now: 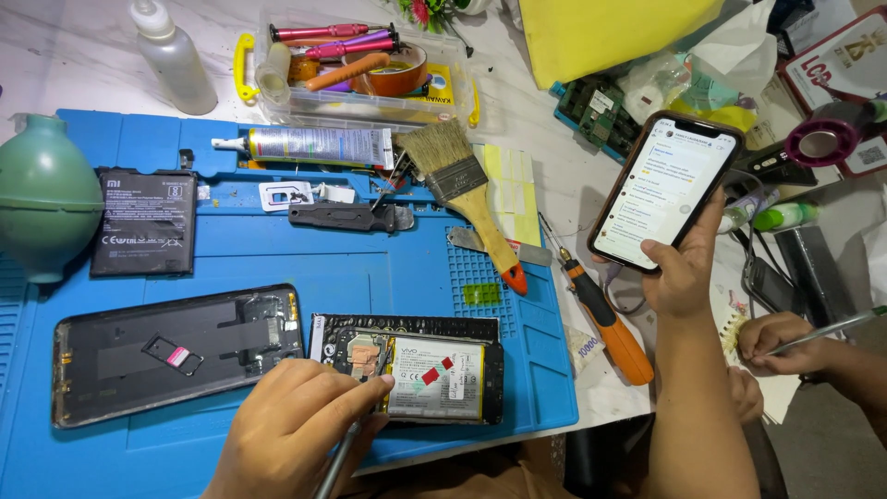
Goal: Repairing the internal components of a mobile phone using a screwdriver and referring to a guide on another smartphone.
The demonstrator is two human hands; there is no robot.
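**Opened phone under the tweezers**

The left hand [294, 427] pinches slim metal tweezers [344, 442], whose tips seem to meet the opened black smartphone with exposed silver battery [420, 370], lying just beyond its fingertips on the blue silicone work mat [370, 268]. The right hand [682, 268] wraps around a lit smartphone [663, 190]. The opened phone looks light, stiff and fragile; its bare frame edges are safest to grip.

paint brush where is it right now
In the head view the paint brush lies on the blue mat's upper right part, below the clear tool box, beside the glue tube.
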